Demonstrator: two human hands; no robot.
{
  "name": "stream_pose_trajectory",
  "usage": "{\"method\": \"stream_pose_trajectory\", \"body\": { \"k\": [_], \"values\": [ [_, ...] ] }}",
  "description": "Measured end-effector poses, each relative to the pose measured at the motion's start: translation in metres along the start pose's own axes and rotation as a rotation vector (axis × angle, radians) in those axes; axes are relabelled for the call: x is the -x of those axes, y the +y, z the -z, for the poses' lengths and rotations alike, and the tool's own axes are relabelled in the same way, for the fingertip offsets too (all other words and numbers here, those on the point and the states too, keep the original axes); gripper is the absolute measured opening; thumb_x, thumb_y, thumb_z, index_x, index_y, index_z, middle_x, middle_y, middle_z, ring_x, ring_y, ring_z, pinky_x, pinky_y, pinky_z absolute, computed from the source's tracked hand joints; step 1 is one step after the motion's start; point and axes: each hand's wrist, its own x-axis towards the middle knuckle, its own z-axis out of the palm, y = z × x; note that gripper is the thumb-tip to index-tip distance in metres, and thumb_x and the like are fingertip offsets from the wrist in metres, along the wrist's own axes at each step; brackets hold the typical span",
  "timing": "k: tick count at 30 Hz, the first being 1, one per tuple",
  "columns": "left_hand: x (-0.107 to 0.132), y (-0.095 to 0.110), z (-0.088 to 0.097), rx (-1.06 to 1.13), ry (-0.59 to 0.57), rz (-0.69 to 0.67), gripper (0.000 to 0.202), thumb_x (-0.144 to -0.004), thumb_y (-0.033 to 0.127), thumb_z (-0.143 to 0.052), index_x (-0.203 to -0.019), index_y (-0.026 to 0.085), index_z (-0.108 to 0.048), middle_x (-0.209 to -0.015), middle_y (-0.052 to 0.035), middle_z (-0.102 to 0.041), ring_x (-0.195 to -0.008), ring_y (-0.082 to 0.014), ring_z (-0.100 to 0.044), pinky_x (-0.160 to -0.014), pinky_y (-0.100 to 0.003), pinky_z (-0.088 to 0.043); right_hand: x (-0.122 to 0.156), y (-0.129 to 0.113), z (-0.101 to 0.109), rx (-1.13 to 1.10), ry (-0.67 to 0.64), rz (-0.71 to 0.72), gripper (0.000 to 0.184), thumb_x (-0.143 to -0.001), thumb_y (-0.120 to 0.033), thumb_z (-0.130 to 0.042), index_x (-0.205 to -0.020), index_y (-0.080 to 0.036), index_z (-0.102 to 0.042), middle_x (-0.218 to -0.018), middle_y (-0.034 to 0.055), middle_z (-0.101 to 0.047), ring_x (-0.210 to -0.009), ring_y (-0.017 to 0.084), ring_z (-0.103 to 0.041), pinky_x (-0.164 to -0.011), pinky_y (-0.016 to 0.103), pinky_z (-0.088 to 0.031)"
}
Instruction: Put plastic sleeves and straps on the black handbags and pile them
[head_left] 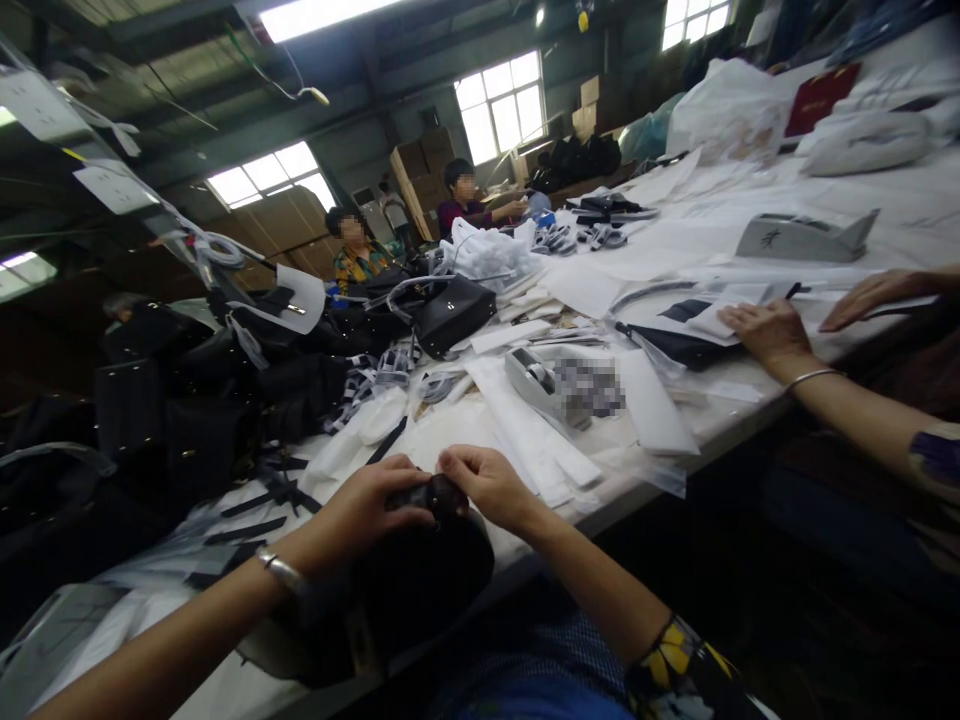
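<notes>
Forearms angle inward; left hand [375, 497] fingers grip black bag [420, 585] top, right hand [491, 487] fingers bent against it, pinch unclear. Straps [247, 532] left, dispenser [526, 382] beyond on worktop [724, 425].

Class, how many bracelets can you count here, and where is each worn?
2: a silver bracelet at the wrist of the person's left hand, and a thin bracelet at the wrist of a co-worker's hand, right. Others may be hidden.
</notes>
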Motion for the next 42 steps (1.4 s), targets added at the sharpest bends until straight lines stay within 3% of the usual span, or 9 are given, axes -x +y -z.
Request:
{"method": "stream_pose_trajectory", "body": {
  "k": [6,13,18,22,26,30,35,39,42],
  "values": [
    [0.005,0.007,0.027,0.299,-0.037,0.018,0.034,-0.084,0.038,-0.067,-0.116,0.026,-0.071,-0.114,-0.0044,-0.074,-0.102,-0.0247,-0.068,-0.093,-0.034,-0.050,0.018,0.016,-0.004,0.111,-0.084,0.105,0.080,-0.076,-0.058,-0.070,-0.144,-0.027,-0.040,-0.140,0.0087,-0.054,-0.130,0.028,-0.049,-0.109,0.043,-0.036],
    [0.024,0.017,0.075,0.253,0.254,0.078,0.028,-0.073,0.038,-0.078,-0.097,0.023,-0.079,-0.093,-0.0072,-0.077,-0.086,-0.0253,-0.070,-0.078,-0.031,-0.056,0.021,0.011,-0.024,0.406,0.057,0.032,0.038,-0.078,-0.029,-0.071,-0.115,-0.025,-0.063,-0.103,0.0007,-0.071,-0.095,0.021,-0.065,-0.087,0.032,-0.049],
    [0.052,0.017,0.128,0.397,0.703,0.189,0.037,-0.068,0.042,-0.083,-0.094,0.017,-0.079,-0.085,-0.0067,-0.074,-0.068,-0.0136,-0.062,-0.056,-0.018,-0.050,0.020,0.014,-0.014,0.468,-0.013,0.009,0.039,-0.078,-0.032,-0.072,-0.116,-0.026,-0.064,-0.105,0.0022,-0.071,-0.098,0.024,-0.066,-0.091,0.036,-0.050],
    [0.060,0.020,0.177,0.659,1.187,-0.064,0.026,-0.079,0.034,-0.077,-0.088,0.011,-0.074,-0.075,-0.0014,-0.065,-0.048,-0.0014,-0.035,-0.038,-0.014,-0.027,0.012,-0.001,-0.014,0.491,0.040,0.102,0.060,-0.079,-0.037,-0.072,-0.135,-0.026,-0.052,-0.138,0.0082,-0.056,-0.129,0.029,-0.050,-0.112,0.047,-0.036],
    [0.058,0.032,0.217,0.837,1.230,-0.311,0.021,-0.093,0.033,-0.061,-0.096,0.014,-0.069,-0.071,0.0058,-0.056,-0.048,0.0014,-0.032,-0.042,-0.014,-0.022,-0.016,-0.048,-0.038,0.500,0.046,0.336,0.065,-0.085,-0.041,-0.066,-0.144,-0.028,-0.043,-0.149,0.0067,-0.045,-0.139,0.026,-0.038,-0.117,0.044,-0.027],
    [0.060,0.057,0.239,1.047,1.243,-0.478,0.033,-0.104,0.036,-0.034,-0.105,0.019,-0.063,-0.066,0.0109,-0.050,-0.043,0.0026,-0.026,-0.041,-0.014,-0.019,-0.056,-0.073,-0.085,0.436,-0.285,0.379,0.091,-0.074,-0.045,-0.077,-0.150,-0.031,-0.030,-0.152,0.0072,-0.040,-0.140,0.026,-0.038,-0.116,0.043,-0.029],
    [0.095,0.056,0.252,1.238,1.254,-0.660,0.045,-0.106,0.038,-0.021,-0.095,0.020,-0.060,-0.066,0.0134,-0.057,-0.049,0.0051,-0.043,-0.047,-0.007,-0.030,-0.091,-0.057,-0.112,0.301,-0.536,0.160,0.037,-0.092,-0.038,-0.054,-0.121,-0.016,-0.063,-0.085,0.0057,-0.073,-0.084,0.019,-0.070,-0.082,0.034,-0.053],
    [0.149,-0.003,0.228,1.213,1.405,-0.639,0.029,-0.102,0.039,-0.044,-0.083,0.025,-0.061,-0.074,0.0207,-0.066,-0.072,0.0038,-0.057,-0.084,-0.013,-0.046,-0.089,-0.065,-0.073,0.539,-0.091,0.328,0.028,-0.094,-0.034,-0.050,-0.105,-0.017,-0.070,-0.078,0.0051,-0.071,-0.072,0.018,-0.067,-0.073,0.031,-0.052],
    [0.188,-0.063,0.175,1.326,1.474,-0.467,0.025,-0.094,0.046,-0.054,-0.079,0.026,-0.061,-0.073,0.0227,-0.069,-0.068,-0.0014,-0.059,-0.096,-0.030,-0.049,-0.070,-0.076,-0.035,0.760,0.065,0.490,0.031,-0.087,-0.031,-0.063,-0.117,-0.024,-0.067,-0.104,0.0065,-0.072,-0.094,0.022,-0.067,-0.090,0.034,-0.048]
  ]
}}
